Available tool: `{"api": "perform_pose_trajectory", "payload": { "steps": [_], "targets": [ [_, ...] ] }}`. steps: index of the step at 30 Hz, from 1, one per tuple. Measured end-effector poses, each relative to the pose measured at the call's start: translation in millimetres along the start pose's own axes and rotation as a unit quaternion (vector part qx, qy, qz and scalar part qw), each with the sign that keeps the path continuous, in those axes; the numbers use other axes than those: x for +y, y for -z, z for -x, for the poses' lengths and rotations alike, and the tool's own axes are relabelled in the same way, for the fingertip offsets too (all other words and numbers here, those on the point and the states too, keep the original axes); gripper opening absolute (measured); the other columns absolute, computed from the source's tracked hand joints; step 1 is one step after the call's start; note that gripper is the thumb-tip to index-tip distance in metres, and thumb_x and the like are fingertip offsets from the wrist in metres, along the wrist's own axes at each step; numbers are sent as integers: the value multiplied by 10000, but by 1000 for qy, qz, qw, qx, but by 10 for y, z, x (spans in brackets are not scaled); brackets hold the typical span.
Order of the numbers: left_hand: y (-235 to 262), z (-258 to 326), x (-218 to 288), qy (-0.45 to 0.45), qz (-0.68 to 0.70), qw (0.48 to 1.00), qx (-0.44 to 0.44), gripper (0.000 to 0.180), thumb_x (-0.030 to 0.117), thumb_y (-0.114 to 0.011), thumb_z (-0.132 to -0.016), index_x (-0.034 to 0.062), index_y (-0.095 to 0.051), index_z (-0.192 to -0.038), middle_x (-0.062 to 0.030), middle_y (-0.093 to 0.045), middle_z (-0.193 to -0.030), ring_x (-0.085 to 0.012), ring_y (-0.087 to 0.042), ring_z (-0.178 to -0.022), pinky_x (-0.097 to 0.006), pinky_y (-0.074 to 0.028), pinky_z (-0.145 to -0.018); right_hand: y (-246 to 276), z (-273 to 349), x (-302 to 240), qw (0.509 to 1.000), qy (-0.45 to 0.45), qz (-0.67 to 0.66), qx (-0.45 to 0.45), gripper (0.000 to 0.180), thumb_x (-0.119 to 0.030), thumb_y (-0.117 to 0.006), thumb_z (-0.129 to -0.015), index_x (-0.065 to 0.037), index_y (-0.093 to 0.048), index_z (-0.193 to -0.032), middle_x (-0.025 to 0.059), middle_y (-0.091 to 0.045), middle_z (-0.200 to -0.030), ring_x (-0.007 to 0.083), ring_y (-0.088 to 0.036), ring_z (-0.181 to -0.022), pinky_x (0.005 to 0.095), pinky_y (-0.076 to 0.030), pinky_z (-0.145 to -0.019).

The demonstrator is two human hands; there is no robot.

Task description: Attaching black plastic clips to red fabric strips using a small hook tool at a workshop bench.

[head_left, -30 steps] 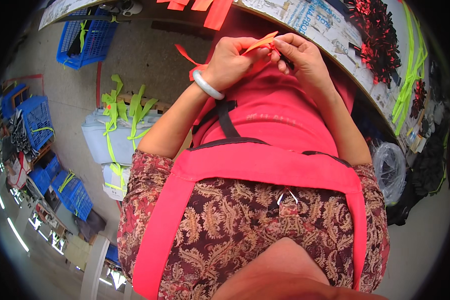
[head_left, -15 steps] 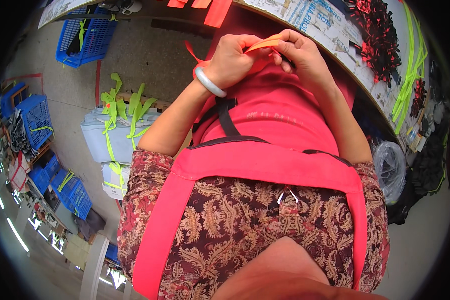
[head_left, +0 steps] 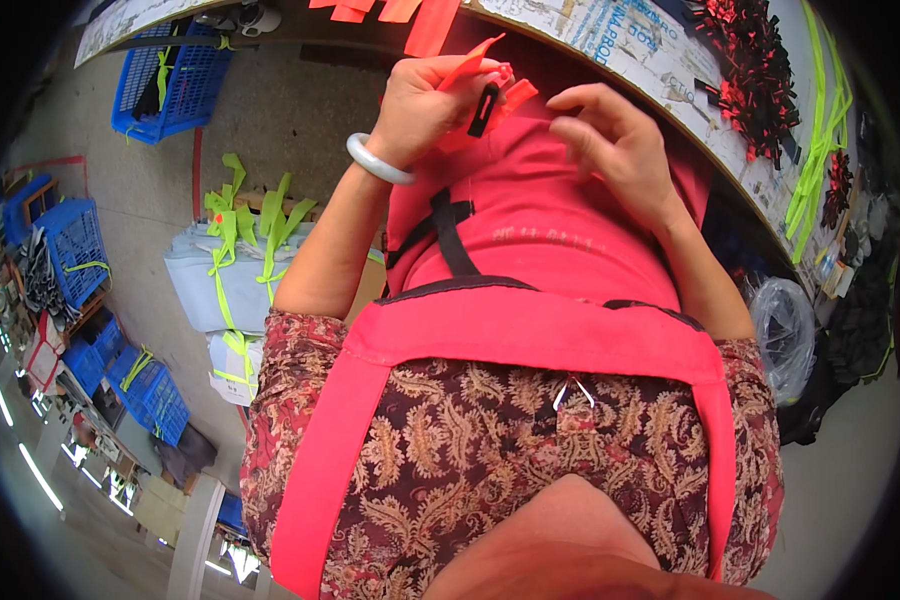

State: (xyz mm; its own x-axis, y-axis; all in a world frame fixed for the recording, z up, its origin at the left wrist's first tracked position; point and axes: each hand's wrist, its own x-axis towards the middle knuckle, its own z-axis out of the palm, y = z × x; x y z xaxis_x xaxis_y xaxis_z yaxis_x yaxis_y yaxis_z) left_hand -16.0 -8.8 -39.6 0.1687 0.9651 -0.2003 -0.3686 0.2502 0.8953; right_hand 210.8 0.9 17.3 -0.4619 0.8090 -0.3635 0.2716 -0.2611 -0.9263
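Over the pink apron (head_left: pixel 540 230), my left hand (head_left: pixel 416 112) is closed on a bright orange fabric strip (head_left: pixel 517 94), whose ends stick out above and to the right of the fingers. A narrow black slotted piece (head_left: pixel 483 110), like a strap buckle, shows with the strip at the fingertips. Apart from it on the right, my right hand (head_left: pixel 618 148) has its thumb and forefinger spread, with nothing visible between them. Its other fingers are curled and slightly blurred.
Along the far side runs a worktable edge (head_left: pixel 570 45) with orange strips (head_left: pixel 432 28) hanging over it. A pile of black-and-red pieces (head_left: pixel 745 75) and yellow-green straps (head_left: pixel 820 150) lie at right. Blue baskets (head_left: pixel 175 85) and tied grey bundles (head_left: pixel 200 275) stand at left.
My hands were together on the orange strip. The right has let go and moved right and down; the left has drawn slightly left, and the black piece now shows.
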Motion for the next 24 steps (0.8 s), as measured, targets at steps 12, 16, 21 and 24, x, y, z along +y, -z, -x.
{"api": "perform_pose_trajectory", "payload": {
  "steps": [12, 16, 21, 24],
  "targets": [
    [-91, -71, 179, 34, -48, 996, -68, 199, 89, -580, -916, -41, -636, -1055, -66, -673, -890, -93, -597, -757, -202, -462, -694, 45, -327, -110, 977, 67, -200, 16, 171, -126, -611, -913, 15, -635, -1006, 60, -655, -854, 82, -608, -695, 202, -504, -618],
    [-67, -87, 169, 23, 13, 996, -84, 207, 106, -598, -908, -49, -635, -1040, -90, -666, -916, -139, -619, -832, -248, -478, -785, -6, -225, -220, 992, 20, -126, -19, 171, -124, -622, -905, 27, -632, -984, 66, -653, -822, 92, -621, -703, 211, -513, -661],
    [-49, -69, 205, 55, -16, 995, -81, 212, 111, -607, -903, -50, -637, -1038, -90, -667, -904, -145, -627, -832, -249, -487, -765, -23, -214, -210, 992, -11, -125, -21, 180, -143, -637, -897, 28, -630, -952, 56, -646, -790, 90, -621, -683, 213, -512, -646],
    [-34, -72, 231, 71, -33, 993, -84, 211, 107, -608, -902, -54, -639, -1035, -89, -671, -899, -141, -631, -824, -244, -492, -758, -18, -216, -231, 992, -20, -123, -20, 167, -143, -640, -894, 18, -632, -939, 48, -643, -779, 83, -615, -670, 211, -510, -637]
  ]
}}
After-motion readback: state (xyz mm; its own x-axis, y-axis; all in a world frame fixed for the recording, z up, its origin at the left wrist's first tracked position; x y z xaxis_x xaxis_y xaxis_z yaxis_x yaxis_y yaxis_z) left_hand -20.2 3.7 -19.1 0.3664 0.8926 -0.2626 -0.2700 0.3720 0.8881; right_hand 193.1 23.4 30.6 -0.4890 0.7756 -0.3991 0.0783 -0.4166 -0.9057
